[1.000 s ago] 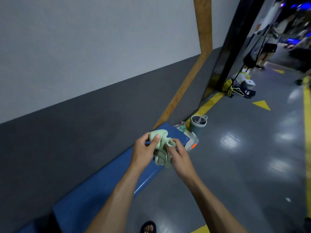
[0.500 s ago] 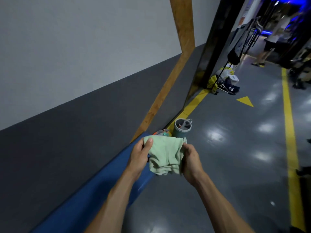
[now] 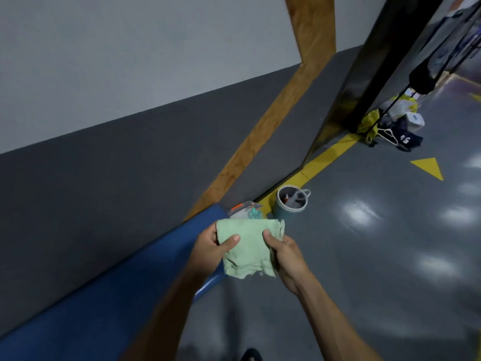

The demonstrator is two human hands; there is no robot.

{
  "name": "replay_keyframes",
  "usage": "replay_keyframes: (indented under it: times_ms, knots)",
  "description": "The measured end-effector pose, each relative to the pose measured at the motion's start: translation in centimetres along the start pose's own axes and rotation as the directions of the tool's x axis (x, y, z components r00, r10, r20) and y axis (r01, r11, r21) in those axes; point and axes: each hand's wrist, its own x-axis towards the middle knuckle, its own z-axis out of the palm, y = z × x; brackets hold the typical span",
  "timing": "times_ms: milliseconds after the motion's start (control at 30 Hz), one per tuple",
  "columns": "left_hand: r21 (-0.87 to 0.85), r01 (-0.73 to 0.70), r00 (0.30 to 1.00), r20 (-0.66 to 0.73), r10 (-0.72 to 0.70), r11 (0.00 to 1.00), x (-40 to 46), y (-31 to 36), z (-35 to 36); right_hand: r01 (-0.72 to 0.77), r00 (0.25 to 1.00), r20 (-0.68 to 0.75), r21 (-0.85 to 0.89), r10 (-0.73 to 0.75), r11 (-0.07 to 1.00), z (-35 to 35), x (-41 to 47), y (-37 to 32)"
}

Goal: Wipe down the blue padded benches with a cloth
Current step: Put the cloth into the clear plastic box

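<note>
Head view: both hands hold the green cloth up in the air, above the bench end. The left hand pinches its left edge, the right hand its right edge. A bucket stands just past the bench. Open floor lies to the right.

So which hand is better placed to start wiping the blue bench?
Probably the left hand: it grips the green cloth directly over the blue padded bench, while the right hand holds it out over the floor.
</note>
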Motion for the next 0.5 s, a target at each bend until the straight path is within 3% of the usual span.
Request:
replay_keyframes:
  times_ms: [133,267,400,500]
  knots:
    - [-0.174,0.135,0.991,0.021,-0.133,0.975,2.3,-0.8,2.3,-0.150,0.985,0.104,0.141,0.136,0.979,-2.7,4.7,-1.1]
    - [-0.358,0.276,0.959,0.038,-0.281,0.892,6.0,-2.1,3.3,-0.188,0.975,0.139,0.100,0.174,0.977,-3.8,10.2,-0.6]
    - [-0.459,0.306,0.942,0.016,-0.336,0.834,10.4,-4.5,4.0,-0.073,0.993,-0.112,-0.254,0.046,0.964,-3.2,16.5,1.1]
    - [-0.483,0.306,0.932,-0.023,-0.362,0.820,13.2,-6.0,4.1,0.059,0.977,-0.145,-0.529,-0.159,0.847,-3.1,20.4,2.3]
